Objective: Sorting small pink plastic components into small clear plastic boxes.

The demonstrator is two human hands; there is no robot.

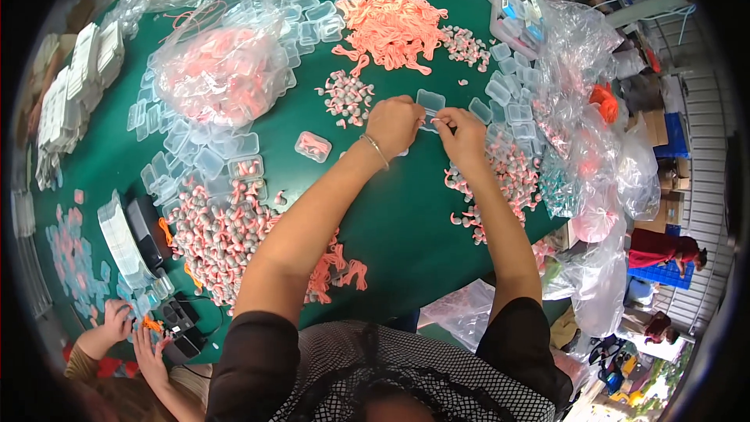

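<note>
My left hand [394,125] and my right hand [462,138] meet over the green table, fingertips pinched close together. Small bits of pink show at the fingers, but what they grip is mostly hidden. Just behind them lies an open clear plastic box [430,100]. A closed clear box [313,147] with a pink cord inside sits left of my left wrist. Beyond my left hand is a small pile of pink-and-grey curved pieces [348,98]. More such pieces [512,176] lie beside my right forearm.
Bundled orange-pink cords [394,27] are heaped at the far side. A large clear bag [223,70] rests among clear boxes [183,137] at left. A big pile of curved pieces [215,234] spreads beside my left arm. Another person's hands [144,344] work at lower left. Plastic bags [582,70] line the right edge.
</note>
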